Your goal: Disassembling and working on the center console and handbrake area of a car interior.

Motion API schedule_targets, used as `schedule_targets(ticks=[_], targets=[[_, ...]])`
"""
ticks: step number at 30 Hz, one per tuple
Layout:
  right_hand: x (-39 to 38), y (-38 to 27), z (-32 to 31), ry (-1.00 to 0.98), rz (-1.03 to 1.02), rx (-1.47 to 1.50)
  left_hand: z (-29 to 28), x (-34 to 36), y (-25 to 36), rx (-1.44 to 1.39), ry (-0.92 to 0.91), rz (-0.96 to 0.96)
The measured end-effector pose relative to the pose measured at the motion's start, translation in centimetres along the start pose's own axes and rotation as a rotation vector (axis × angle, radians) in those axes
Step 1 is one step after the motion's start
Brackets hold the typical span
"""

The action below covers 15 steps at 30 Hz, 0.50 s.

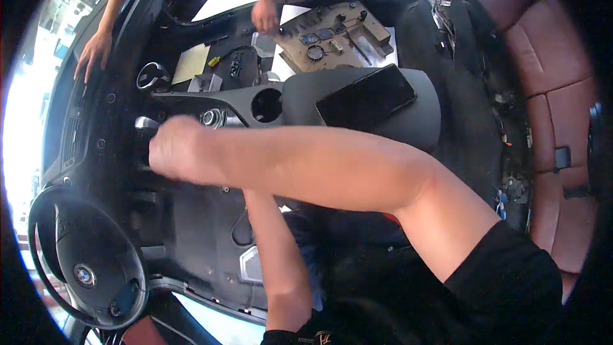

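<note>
From the lower right my right arm reaches across the car interior to the left. My right hand (175,149) is at the front end of the centre console (242,99), close beneath the dashboard. It is blurred and looks curled like a fist, with the fingertips turned away; whatever it grips is hidden. My left forearm (281,262) rises from the lower middle and passes under the right forearm, which hides my left hand. A silver-topped lever or trim piece (147,123) shows beside my right hand. Close by is a round control knob (211,118).
A steering wheel (96,252) stands lower left. On the armrest lies a dark flat tablet-like object (367,99). A dusty beige panel (300,48) lies beyond the console. Another person's hands are near: one (96,54) on the dashboard (73,112), one (265,14) at the panel. Brown seats (555,115) line the right.
</note>
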State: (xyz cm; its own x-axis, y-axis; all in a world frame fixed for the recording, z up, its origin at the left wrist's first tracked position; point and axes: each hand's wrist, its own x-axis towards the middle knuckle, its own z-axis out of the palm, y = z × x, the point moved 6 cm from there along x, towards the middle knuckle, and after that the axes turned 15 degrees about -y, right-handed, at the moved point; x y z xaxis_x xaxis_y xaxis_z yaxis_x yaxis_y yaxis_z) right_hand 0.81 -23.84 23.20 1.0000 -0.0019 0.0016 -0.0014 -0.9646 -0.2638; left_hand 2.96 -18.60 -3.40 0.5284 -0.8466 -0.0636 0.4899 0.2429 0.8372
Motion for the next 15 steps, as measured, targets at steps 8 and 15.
schedule_targets(ticks=[8,15], targets=[[-12.1,3.6,4.1,0.547,0.153,0.562,0.2,3.1,3.7,-0.093,0.281,-0.019],[-30.2,-3.2,12.9,0.176,0.025,0.422,3.4,3.6,2.5,-0.237,0.322,-0.051]])
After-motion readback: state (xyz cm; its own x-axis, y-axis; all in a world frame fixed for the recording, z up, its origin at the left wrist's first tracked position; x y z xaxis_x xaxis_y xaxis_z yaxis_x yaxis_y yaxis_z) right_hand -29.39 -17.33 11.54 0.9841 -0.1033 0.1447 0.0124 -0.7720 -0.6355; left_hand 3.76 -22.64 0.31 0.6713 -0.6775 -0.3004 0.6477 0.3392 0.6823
